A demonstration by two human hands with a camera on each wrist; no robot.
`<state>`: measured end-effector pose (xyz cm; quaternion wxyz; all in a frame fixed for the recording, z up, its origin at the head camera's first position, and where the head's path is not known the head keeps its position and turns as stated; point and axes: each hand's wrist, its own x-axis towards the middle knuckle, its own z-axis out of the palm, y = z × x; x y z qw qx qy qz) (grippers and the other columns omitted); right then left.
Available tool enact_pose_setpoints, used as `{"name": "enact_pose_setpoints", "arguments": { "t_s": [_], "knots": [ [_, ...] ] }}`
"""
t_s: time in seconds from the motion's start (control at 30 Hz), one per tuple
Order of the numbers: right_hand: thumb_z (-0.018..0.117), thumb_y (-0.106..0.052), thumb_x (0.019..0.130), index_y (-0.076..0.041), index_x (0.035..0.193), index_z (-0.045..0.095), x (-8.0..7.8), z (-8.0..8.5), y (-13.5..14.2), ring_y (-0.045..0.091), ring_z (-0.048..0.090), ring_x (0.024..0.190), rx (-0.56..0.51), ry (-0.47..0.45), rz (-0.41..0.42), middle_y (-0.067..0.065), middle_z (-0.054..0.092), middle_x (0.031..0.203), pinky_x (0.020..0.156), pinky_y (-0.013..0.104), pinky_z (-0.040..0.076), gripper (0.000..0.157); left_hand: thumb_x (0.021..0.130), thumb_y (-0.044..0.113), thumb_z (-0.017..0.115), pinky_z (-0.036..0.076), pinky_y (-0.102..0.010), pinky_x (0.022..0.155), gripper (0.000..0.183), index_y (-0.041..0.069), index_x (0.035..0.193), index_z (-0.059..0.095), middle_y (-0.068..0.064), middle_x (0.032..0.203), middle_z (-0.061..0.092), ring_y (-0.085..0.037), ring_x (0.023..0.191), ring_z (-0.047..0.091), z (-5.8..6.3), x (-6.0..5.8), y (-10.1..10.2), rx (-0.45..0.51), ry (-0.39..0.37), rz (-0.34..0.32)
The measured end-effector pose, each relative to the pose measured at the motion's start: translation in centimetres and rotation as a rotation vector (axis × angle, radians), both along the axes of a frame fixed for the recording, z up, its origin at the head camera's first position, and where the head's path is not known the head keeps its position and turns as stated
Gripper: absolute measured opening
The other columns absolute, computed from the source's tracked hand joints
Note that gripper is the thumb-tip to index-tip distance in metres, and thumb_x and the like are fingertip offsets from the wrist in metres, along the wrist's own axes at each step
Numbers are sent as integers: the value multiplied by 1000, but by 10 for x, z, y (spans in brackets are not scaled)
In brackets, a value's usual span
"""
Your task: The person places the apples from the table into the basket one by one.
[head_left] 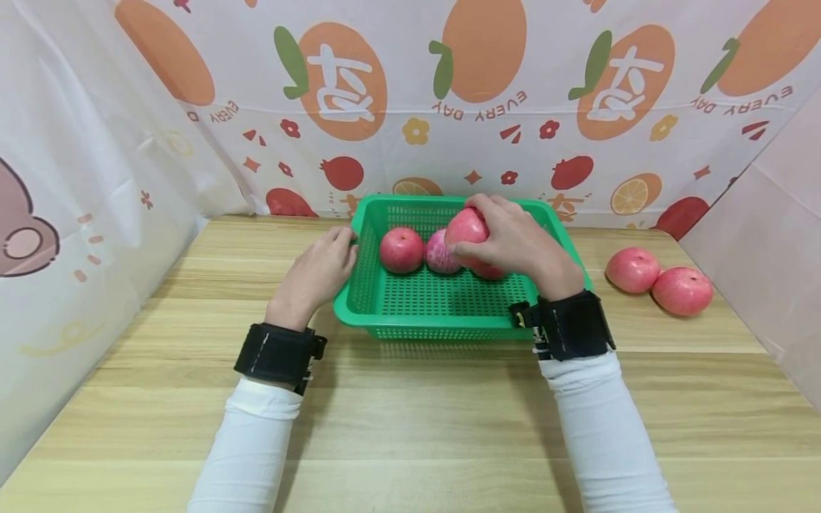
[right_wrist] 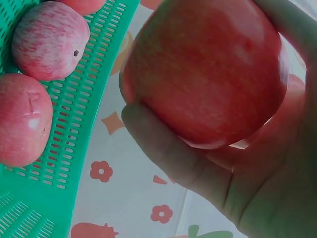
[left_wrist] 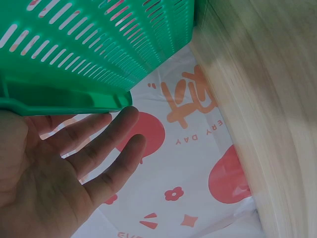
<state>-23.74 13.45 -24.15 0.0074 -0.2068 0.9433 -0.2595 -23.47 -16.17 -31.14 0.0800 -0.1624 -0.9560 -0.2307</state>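
My right hand [head_left: 516, 239] grips a red apple [head_left: 466, 228] over the right half of a green plastic basket [head_left: 436, 322]. In the right wrist view the held apple [right_wrist: 208, 74] fills the palm, thumb and fingers round it. Inside the basket stand a red apple [head_left: 401, 250], a pale striped apple [head_left: 441, 253] and another apple [head_left: 490, 271] partly hidden below the held one. My left hand [head_left: 318, 269] touches the basket's left rim. Its fingers [left_wrist: 106, 173] look loose and spread beside the rim in the left wrist view; the thumb is hidden there.
Two apples, one [head_left: 633, 270] touching the other [head_left: 683, 291], lie on the wooden table [head_left: 423, 427] right of the basket. A fruit-printed cloth [head_left: 410, 92] hangs close behind the basket. White cloth [head_left: 83, 214] borders the left, and a pale panel [head_left: 770, 214] the right.
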Motion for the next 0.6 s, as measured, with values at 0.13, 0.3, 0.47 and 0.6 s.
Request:
{"name": "enact_pose_setpoints", "arguments": {
  "t_s": [0.13, 0.3, 0.47, 0.6],
  "knots": [
    [76, -43, 87, -10, 139, 49, -2, 1, -4, 32, 49, 116, 8, 2, 30, 14, 51, 132, 87, 51, 55, 67, 108, 11, 46, 50, -56, 97, 31, -8, 131, 53, -24, 122, 56, -37, 105, 59, 1, 0, 0, 1, 0, -1],
    [75, -46, 86, -13, 136, 51, -3, 3, -8, 29, 50, 115, 14, 4, 53, 10, 52, 130, 86, 49, 54, 65, 108, 11, 45, 50, -56, 96, 30, -8, 129, 53, -24, 121, 56, -38, 104, 59, 1, 0, 1, -5, -1, 0],
    [76, -45, 85, -13, 135, 52, -3, 4, -13, 28, 50, 115, 25, -4, 74, 9, 52, 129, 86, 49, 54, 64, 108, 11, 45, 50, -56, 96, 30, -8, 130, 53, -24, 121, 56, -37, 103, 58, 0, 0, 1, -3, -2, -1],
    [76, -44, 86, -13, 136, 50, -5, 3, -16, 29, 50, 116, 21, -16, 91, 10, 52, 129, 86, 49, 55, 65, 108, 11, 46, 50, -55, 96, 30, -8, 130, 53, -24, 121, 56, -37, 104, 58, 0, 0, 1, 0, -5, 0]
  ]
}}
